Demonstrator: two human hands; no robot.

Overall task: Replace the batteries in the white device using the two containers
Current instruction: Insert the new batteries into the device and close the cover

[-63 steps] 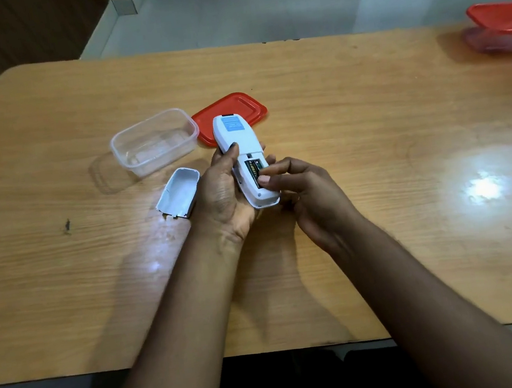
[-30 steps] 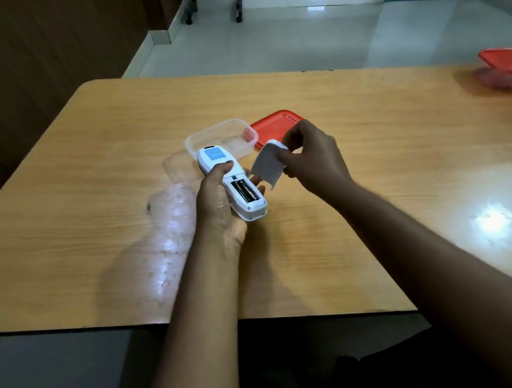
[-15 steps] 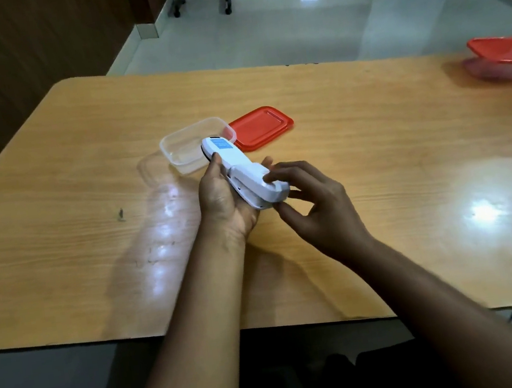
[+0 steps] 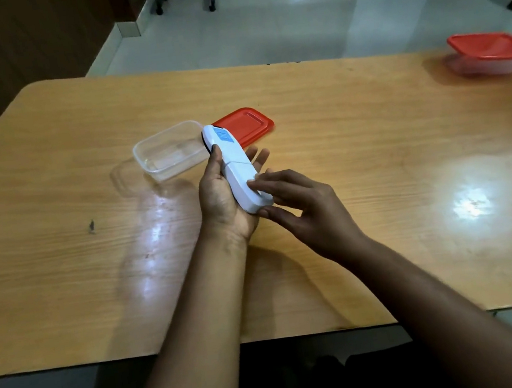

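Observation:
My left hand (image 4: 220,195) cradles the white device (image 4: 234,167) from below, above the middle of the wooden table (image 4: 373,151). The device's white back cover lies in place over the battery bay, so no batteries show. My right hand (image 4: 299,207) touches the cover's lower end with its fingertips, thumb under the device's bottom tip. Just beyond the device sits an uncovered clear container (image 4: 169,150), which looks empty, with its red lid (image 4: 246,124) lying flat beside it. A second clear container with a red lid on (image 4: 490,54) stands at the far right edge.
A dark mark (image 4: 91,226) shows on the table to the left. Bright light reflections lie on the tabletop left and right of my hands. Beyond the table is pale tiled floor with chair legs (image 4: 185,1) at the back.
The battery bay was uncovered with a battery showing. My right hand picked up the cover from the table and set it on the device; now it presses the cover's lower end.

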